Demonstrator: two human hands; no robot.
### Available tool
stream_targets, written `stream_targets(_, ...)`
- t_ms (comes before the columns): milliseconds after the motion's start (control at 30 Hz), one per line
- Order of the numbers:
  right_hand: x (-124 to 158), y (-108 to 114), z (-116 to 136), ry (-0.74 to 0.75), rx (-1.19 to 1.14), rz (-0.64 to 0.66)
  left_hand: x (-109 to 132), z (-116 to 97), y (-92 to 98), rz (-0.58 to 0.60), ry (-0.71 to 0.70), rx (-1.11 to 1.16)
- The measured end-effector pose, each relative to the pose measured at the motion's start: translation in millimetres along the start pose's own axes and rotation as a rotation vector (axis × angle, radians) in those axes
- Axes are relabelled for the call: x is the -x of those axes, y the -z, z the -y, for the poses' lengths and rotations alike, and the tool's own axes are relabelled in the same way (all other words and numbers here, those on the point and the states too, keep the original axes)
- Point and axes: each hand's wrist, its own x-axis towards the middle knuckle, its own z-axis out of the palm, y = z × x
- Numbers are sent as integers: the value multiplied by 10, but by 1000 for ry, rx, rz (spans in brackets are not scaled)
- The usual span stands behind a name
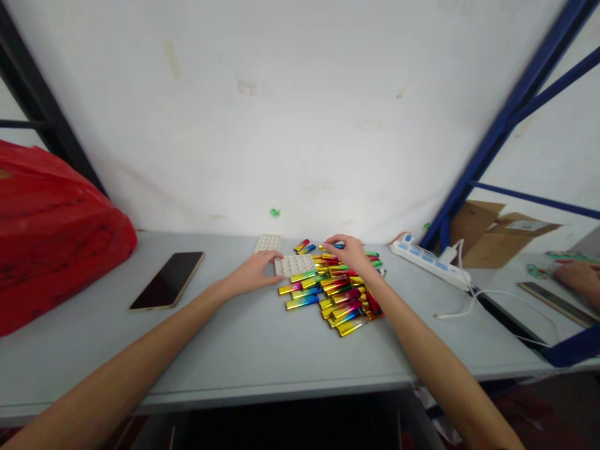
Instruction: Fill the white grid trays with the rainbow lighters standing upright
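Observation:
A pile of shiny rainbow-coloured flat sticks (340, 294) lies in the middle of the grey table (244, 344). My right hand (347, 252) reaches over the far side of the pile, fingers curled down onto one stick there. My left hand (255, 272) rests on the table with fingers against a small white dimpled tray (294, 264) at the pile's left edge. A second white dimpled tray (267, 242) lies just behind it near the wall.
A dark phone (167, 280) lies left of my hands. A red plastic bag (51, 231) fills the far left. A white power strip (429, 259) with cable lies right. Blue rack posts, cardboard boxes (497, 231) and another person's hand (581, 278) are at right.

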Motion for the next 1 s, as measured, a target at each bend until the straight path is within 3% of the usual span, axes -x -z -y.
stream_targets(267, 45, -172, -3, -182, -372, 117, -14, -38, 50, -10, 37, 86)
stream_targets(467, 76, -183, 116, -265, -665, 4, -19, -3, 79, -29, 84, 196)
stream_targets(767, 82, -124, 325, -120, -621, 50, 3, -24, 59, -6, 43, 97)
stream_targets(1000, 145, -248, 340, -167, -644, 247, 0, -3, 59, 27, 6, 58)
